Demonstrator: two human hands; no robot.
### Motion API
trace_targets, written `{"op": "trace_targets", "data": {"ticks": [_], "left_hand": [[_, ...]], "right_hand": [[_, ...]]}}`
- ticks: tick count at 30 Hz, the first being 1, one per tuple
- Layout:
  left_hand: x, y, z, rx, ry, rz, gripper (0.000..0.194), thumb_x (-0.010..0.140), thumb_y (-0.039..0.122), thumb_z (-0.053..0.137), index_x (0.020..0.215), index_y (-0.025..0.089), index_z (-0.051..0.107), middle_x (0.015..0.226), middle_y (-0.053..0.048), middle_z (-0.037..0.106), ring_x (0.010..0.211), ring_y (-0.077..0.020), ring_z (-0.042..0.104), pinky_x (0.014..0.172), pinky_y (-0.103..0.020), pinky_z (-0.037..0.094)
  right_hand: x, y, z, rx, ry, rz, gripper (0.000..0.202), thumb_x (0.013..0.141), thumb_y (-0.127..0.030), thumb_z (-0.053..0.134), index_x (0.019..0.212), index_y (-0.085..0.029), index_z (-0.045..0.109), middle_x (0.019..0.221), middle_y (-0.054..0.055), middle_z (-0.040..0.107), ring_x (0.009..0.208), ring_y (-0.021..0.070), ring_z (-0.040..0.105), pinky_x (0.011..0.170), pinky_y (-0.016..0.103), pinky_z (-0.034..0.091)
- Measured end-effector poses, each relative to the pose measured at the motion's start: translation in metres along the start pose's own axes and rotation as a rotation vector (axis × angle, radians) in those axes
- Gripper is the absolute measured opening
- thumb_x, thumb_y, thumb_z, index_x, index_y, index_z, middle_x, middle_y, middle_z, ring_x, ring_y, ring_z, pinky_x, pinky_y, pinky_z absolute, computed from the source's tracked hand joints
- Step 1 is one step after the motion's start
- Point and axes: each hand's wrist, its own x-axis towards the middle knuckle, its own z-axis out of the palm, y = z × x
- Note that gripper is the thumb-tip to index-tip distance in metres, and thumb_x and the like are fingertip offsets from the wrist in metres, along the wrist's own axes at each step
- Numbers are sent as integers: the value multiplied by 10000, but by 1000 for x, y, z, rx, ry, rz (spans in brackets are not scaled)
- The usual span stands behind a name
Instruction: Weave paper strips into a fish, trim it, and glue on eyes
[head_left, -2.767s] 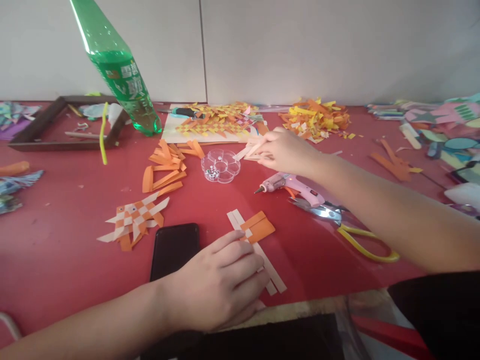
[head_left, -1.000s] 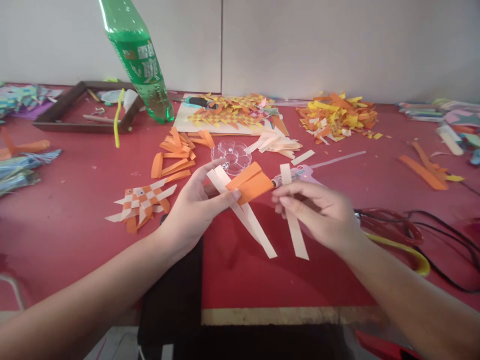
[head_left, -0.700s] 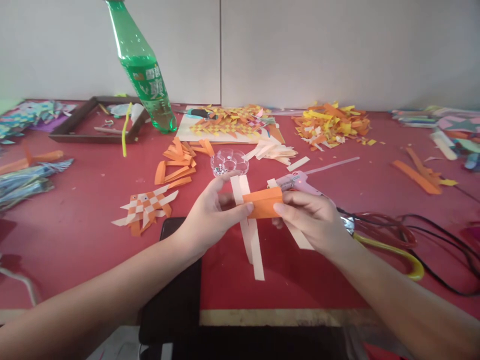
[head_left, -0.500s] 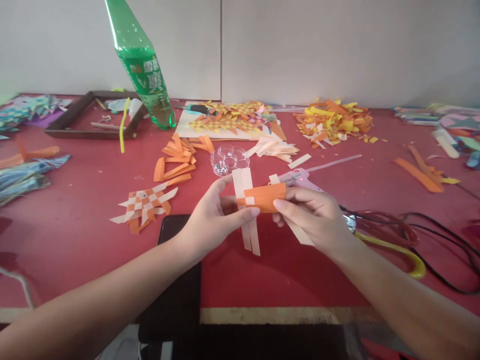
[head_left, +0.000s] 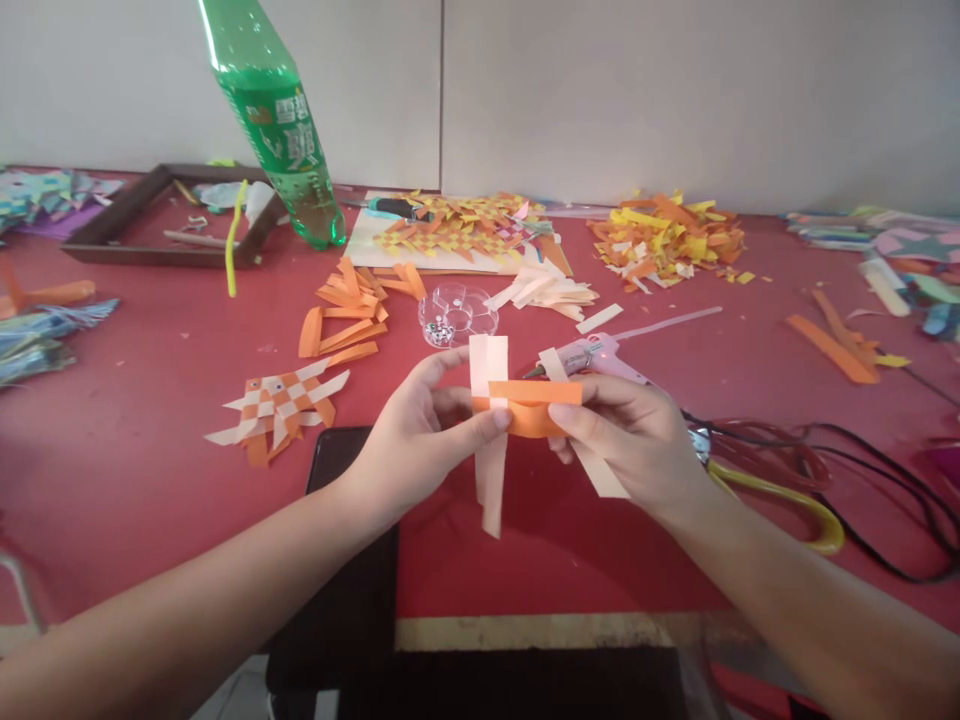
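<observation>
Between my two hands, above the table's front, are woven paper strips [head_left: 536,393], orange ones crossing cream ones. My left hand [head_left: 442,420] pinches the crossing, with the thumb in front and the fingers behind; cream ends stick out above and below. My right hand [head_left: 619,430] grips the orange strips' right end, the lower one bowing outward, and a loose cream strip [head_left: 604,475] slants down from its fingers. A finished-looking woven paper fish [head_left: 281,405] in orange and cream lies to the left. Behind my hands sits a clear round compartment tray [head_left: 457,315] with small eyes in it.
A pink glue gun [head_left: 600,352] lies behind my right hand, with yellow-handled scissors [head_left: 795,500] and cables right. Folded orange strips [head_left: 349,305], cream strips [head_left: 551,288] and a paper pile [head_left: 667,240] lie further back. A green bottle [head_left: 281,140] stands by a dark frame [head_left: 135,255]. A black phone-like slab [head_left: 345,570] is front left.
The lower orange strip now bows away from the upper one, leaving a gap. The cream strips hang straighter, and the right end has shifted slightly right. Both hands keep their hold.
</observation>
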Motion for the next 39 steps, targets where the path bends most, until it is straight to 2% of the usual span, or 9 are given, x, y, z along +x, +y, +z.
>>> {"op": "trace_targets", "data": {"ticks": [10,16,20,25,32,39], "left_hand": [[-2,3,1,52,71,17,499,786,290,778,1209,216,523,795,-3,729,801,-172,707,735,-277,538],[-3,0,1,132,45,63,566,765,292,792,1225,221,470,923,-41,755,850,-197,715,799,-327,552],[-4,-1,2,117,16,96,544,785,272,770,1237,227,471,912,-36,752,873,-211,725,812,-338,564],[-5,-2,3,120,18,112,533,797,252,757,1241,226,464,917,-41,746,868,-219,730,815,-358,575],[-7,-4,3,224,27,187,548,802,207,737,1265,220,445,1026,-63,732,998,-237,703,901,-386,559],[-7,-7,3,318,47,202,550,803,240,727,1268,223,436,955,-52,720,936,-239,704,881,-409,560]], "right_hand": [[0,1,2,-4,12,40,132,819,-337,727,881,-221,718,652,-15,627,559,96,571,471,215,477],[0,0,2,-48,14,10,130,814,-350,728,856,-228,710,684,-12,634,575,103,576,486,227,482],[0,-4,4,-105,1,-27,138,787,-355,748,830,-229,711,718,-8,651,573,104,567,500,242,485],[0,-5,5,-107,-30,-29,170,793,-345,743,941,-260,736,757,-5,670,570,103,562,516,254,494],[0,-3,6,-83,-31,-20,140,813,-319,726,947,-281,737,801,-2,684,626,110,589,521,238,494],[-1,-5,7,-187,-25,-62,135,804,-342,726,897,-246,710,848,8,677,773,147,638,685,266,549]]}}
